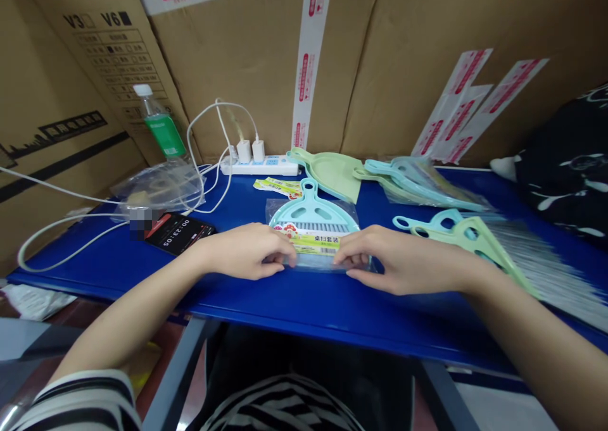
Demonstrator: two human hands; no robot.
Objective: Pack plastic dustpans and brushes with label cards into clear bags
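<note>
A light-blue dustpan [311, 214] with a brush lies inside a clear plastic bag [311, 263] on the blue table, handle pointing away from me. A yellow-green printed label [318, 243] crosses its near part. My left hand [249, 250] is at the bag's lower left corner, its fingers curled and closed on the plastic. At the lower right corner, my right hand [394, 260] has its fingers bent down and closed on the bag likewise. The fingertips of both hands are partly hidden.
Behind lie green dustpans [332, 170], bagged blue ones [422, 176] and loose labels [280, 187]. On the right are brushes [479, 241] with long pale bristles. A phone [180, 233], white cables, a power strip [268, 165] and a bottle [164, 130] occupy the left. Cardboard [266, 70] walls the back.
</note>
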